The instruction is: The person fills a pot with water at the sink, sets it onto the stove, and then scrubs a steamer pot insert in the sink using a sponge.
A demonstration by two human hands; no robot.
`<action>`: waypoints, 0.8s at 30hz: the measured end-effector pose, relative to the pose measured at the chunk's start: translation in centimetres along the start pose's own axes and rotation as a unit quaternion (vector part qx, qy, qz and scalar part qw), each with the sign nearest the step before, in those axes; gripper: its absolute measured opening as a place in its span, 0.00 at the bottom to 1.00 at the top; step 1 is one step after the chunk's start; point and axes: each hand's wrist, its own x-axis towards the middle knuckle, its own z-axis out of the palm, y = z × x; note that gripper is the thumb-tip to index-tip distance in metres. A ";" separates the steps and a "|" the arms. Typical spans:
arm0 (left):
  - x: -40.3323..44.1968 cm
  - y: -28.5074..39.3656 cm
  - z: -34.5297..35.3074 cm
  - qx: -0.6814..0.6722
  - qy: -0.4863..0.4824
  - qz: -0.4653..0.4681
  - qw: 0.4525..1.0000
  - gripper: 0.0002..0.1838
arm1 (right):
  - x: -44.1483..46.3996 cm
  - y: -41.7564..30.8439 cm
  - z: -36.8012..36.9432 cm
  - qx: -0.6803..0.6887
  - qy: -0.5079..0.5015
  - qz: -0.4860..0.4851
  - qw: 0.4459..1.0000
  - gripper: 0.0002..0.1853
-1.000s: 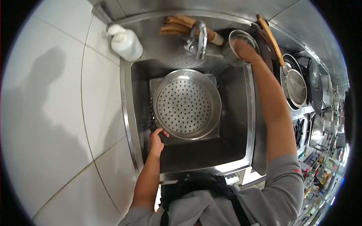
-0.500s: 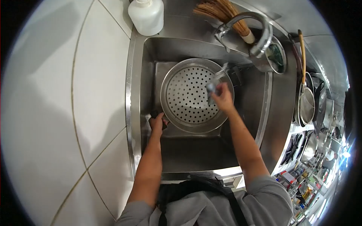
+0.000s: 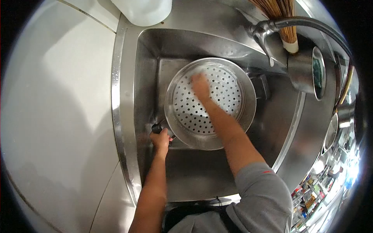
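Head view: perforated pan (image 3: 228, 93) sits inside the steel sink (image 3: 190, 174), mouth upward.
Left hand (image 3: 160, 139): at the pan's near-left edge; grip closed round a black handle (image 3: 156, 128).
Right hand (image 3: 201, 86): over the pan's holed floor, left of its middle; motion-blurred. Cannot tell whether the grip is closed on something, nor whether it touches the metal. Forearm crosses the near rim.
Second handle (image 3: 265, 86): dark, beside the pan's right rim, well apart from both hands.
Tap (image 3: 267, 32): behind the sink basin, spout arching to the right.
Canister (image 3: 302, 73): metal, right of the tap's base; green item (image 3: 318, 73) inside, identity unclear.
Brush (image 3: 285, 23): brown bristles, pale band, behind the tap.
White container (image 3: 145, 11): back-left corner, cut by the frame.
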 end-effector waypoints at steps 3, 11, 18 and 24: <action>1.1 -0.6 -0.4 -0.008 -0.040 -0.029 0.999 0.08 | -6.5 -8.1 -7.3 0.288 -0.370 0.102 0.877 0.21; -0.5 0.7 0.0 0.021 -0.023 -0.018 0.999 0.05 | -1.5 6.8 -7.4 -0.024 -0.058 0.277 0.959 0.13; -0.1 -0.3 0.1 -0.013 -0.018 -0.004 1.000 0.07 | -7.0 -10.0 -1.2 0.096 -0.135 -0.110 0.980 0.14; 0.3 -0.6 -0.1 0.002 -0.026 -0.038 0.999 0.08 | -15.7 3.2 -15.4 0.086 -0.560 -0.019 0.824 0.23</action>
